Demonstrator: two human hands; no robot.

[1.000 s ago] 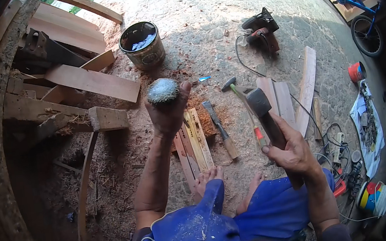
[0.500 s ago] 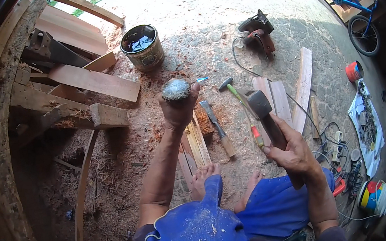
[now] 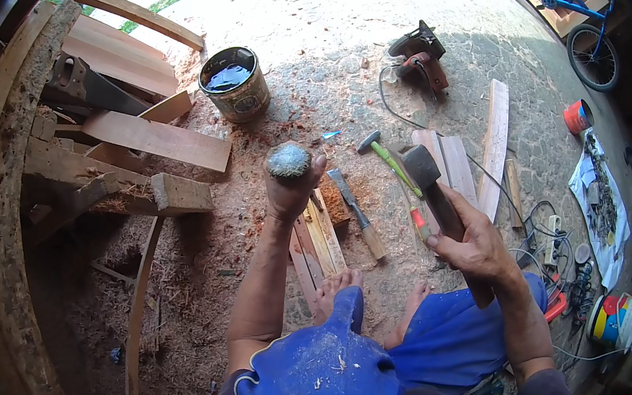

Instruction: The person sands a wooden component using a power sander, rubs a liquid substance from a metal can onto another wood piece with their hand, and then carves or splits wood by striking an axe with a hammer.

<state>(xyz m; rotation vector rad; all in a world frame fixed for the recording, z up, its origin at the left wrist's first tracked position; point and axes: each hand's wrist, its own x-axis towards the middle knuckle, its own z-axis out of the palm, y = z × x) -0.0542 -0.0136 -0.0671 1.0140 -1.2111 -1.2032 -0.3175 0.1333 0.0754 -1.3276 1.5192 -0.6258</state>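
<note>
To your left is one saw (image 3: 99,88), then one bucket (image 3: 245,99). Your left hand (image 3: 289,198) grasps one round-ended handle (image 3: 288,159) before you. Next lie one chisel (image 3: 356,212) and one green-handled hammer (image 3: 390,161); your right hand (image 3: 473,240) clasps one dark hammer (image 3: 437,197), head up.

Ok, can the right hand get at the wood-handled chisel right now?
Probably not: the right hand grips a dark-handled hammer, though nothing covers the chisel and the way looks free.

head fisheye looks down, forward; left grip (image 3: 292,192), right grip (image 3: 478,245) near, floor (image 3: 333,77) beyond
</note>
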